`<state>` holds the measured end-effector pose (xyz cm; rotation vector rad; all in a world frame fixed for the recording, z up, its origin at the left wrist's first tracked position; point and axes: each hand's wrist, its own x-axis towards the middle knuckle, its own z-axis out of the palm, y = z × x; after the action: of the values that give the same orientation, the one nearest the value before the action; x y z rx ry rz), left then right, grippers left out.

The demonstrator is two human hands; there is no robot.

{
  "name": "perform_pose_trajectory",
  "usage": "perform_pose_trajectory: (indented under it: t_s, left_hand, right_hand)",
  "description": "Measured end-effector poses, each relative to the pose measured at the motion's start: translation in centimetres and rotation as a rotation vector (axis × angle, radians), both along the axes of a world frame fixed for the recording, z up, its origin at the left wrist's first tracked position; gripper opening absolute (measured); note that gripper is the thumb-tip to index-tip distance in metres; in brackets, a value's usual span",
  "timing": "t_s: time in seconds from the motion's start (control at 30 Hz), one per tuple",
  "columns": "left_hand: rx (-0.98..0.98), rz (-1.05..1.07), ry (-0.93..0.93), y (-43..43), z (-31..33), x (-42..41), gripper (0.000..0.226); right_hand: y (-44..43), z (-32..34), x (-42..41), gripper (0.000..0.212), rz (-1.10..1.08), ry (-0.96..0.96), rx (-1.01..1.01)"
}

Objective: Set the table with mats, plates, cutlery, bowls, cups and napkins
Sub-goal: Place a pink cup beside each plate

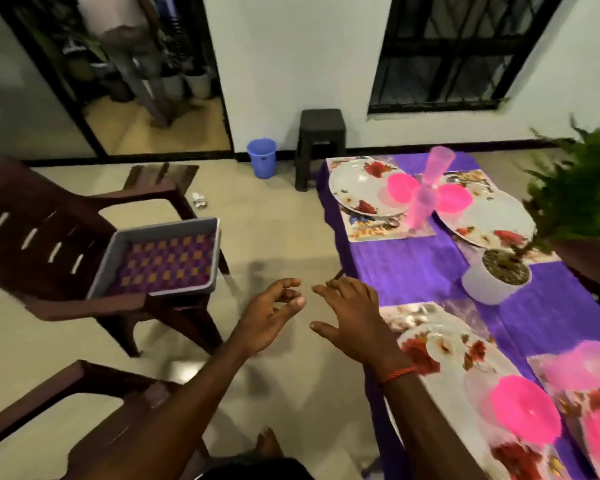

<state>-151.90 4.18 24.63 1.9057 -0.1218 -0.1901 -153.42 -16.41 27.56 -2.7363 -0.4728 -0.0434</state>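
Floral plates (361, 188) sit on patterned mats (371, 233) at the far and near ends of the purple-clothed table (413, 268), each carrying a pink bowl (525, 408); blurred pink cups (430, 188) rise between the far pair.

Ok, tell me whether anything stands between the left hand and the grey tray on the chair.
Nothing visible does. Only bare floor shows between the left hand and the grey tray on the chair.
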Motion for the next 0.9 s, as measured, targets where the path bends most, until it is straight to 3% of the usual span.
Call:
perform_pose_trajectory:
  t_s: [0.3, 0.43, 0.6, 0.9]
  left_hand:
    - [0.008, 0.146, 0.022, 9.3, -0.5, 3.9, 0.039]
    - [0.017, 0.234, 0.017, 12.7, -1.1, 4.5, 0.043]
    - [-0.003, 0.356, 0.061, 15.7, -2.1, 6.2, 0.031]
    - [0.073, 0.474, 0.079, 18.9, -2.9, 14.5, 0.032]
  right_hand:
    - [10.1, 0.3, 7.4, 0.058, 0.236, 0.051, -0.048]
    - [13.3, 0.2, 9.5, 0.057, 0.343, 0.104, -0.09]
    - [16.1, 0.0, 13.6, 0.058, 0.429, 0.149, -0.115]
    - [20.9, -1.3, 26.1, 0.06, 0.559, 0.154, -0.131]
